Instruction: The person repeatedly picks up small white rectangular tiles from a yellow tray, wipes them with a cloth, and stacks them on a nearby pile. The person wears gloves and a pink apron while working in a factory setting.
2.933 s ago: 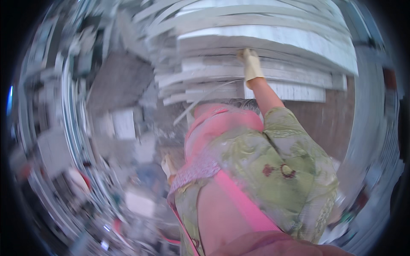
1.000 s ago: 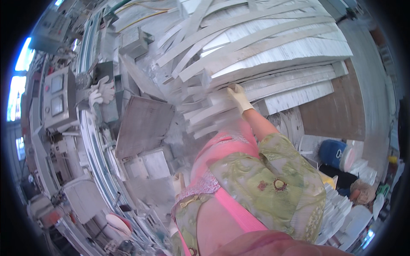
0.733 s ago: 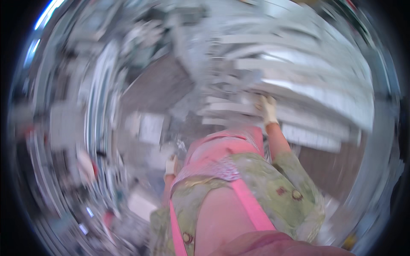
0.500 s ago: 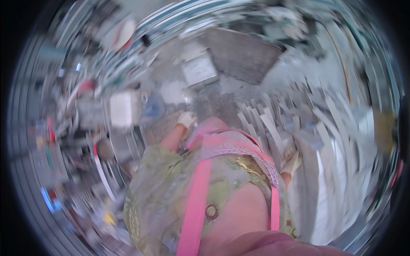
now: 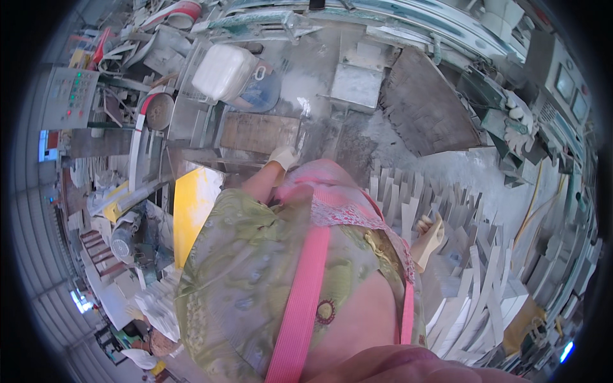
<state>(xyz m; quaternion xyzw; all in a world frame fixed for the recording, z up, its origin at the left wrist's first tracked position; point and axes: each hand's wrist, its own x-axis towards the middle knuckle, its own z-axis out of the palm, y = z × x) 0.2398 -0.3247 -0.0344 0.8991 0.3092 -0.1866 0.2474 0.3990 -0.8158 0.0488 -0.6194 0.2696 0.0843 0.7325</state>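
Head view: right hand [image 5: 429, 237], gloved, at three o'clock of the torso, fingers loose and open, holding nothing, just above leaning pale stone strips [image 5: 476, 281] (dusty). Left hand [image 5: 284, 156], gloved, at twelve o'clock beside a brown slab [image 5: 260, 133]; grip unclear.

My left hand [image 5: 284, 156] shows only as a pale glove; I cannot tell whether it grips anything. My green garment [image 5: 255, 274] hides that forearm and most of the floor below. At three o'clock, my right hand [image 5: 429, 237] is half covered by my side, its fingers unclear. The white strips [image 5: 485, 306] run off into the dark rim.
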